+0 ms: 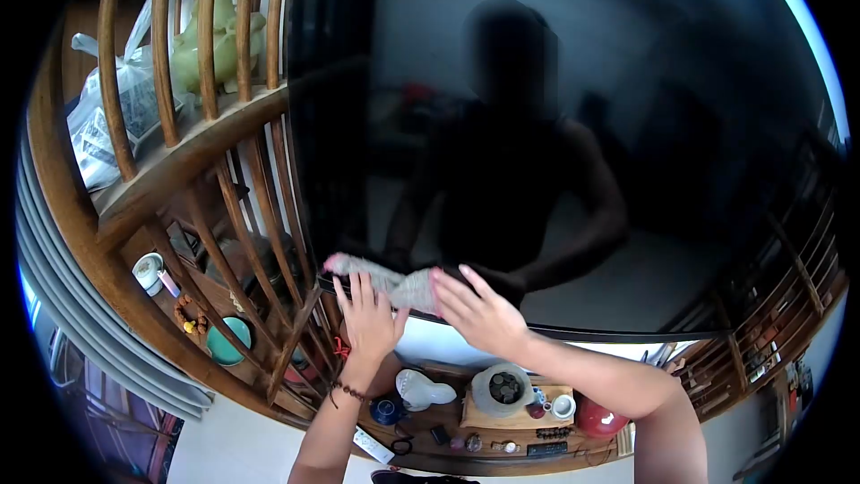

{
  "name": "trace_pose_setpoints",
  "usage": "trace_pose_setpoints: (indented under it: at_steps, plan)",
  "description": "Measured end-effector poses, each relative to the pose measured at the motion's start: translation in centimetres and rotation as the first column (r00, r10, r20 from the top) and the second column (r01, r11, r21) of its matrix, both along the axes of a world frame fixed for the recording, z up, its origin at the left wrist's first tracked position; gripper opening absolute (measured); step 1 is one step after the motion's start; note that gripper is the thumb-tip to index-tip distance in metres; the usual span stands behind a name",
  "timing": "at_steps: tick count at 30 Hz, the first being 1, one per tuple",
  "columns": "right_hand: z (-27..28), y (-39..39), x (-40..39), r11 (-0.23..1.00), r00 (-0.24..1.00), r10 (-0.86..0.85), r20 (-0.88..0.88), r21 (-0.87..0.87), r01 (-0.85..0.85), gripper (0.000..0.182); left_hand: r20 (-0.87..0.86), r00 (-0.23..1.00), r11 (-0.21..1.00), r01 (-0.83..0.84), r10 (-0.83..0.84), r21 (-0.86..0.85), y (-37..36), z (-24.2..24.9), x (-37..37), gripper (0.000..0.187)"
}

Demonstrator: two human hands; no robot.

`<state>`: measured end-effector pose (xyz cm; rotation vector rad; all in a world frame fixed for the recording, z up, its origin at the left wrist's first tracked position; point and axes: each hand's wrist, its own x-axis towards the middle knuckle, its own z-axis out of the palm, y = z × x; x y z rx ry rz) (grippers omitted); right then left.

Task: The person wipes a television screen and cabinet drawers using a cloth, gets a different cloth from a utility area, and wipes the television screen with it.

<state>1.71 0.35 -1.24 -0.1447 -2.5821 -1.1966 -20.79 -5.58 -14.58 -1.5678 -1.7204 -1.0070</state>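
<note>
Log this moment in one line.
left hand: on grey, pink-edged cloth | right hand: on same cloth | cloth: at lower edge of dark screen

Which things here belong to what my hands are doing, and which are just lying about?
Apparently in use:
Gray cloth with pink ends, touched by the left hand and right hand
Large dark screen, behind the cloth

Just lying about:
White foot-shaped object
Round gray pot of dark pieces
White remote
Teal dish
Plastic bag
</note>
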Motion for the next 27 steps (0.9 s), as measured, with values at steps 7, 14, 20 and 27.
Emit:
trace_pose_setpoints:
  at_steps: [7,14,20,27]
  plan:
    - [6.4,0.6,2.0,0.993,0.995,-0.031,-0.093,-0.113,0.020,0.039,-0.037,0.999,0.998,0.023,-0.020,0.064,0.2,6.9,1.6,0.064]
    - [20.4,0.6,4.7,0.992,0.821,-0.043,-0.569,0.077,0.104,0.038,-0.218,0.974,0.925,0.135,-0.059,0.355,3.4,26.0,6.4,0.067]
    - [12.5,1.3,10.1,0.987,0.890,-0.156,-0.429,-0.040,0.154,0.033,-0.305,0.937,0.964,0.221,-0.169,0.146,3.6,19.3,8.8,0.048]
    - [0.3,0.9,16.0,0.978,0.977,-0.184,-0.103,-0.122,0.171,0.025,-0.353,0.886,0.952,0.302,-0.302,-0.054,2.1,6.8,10.6,0.030]
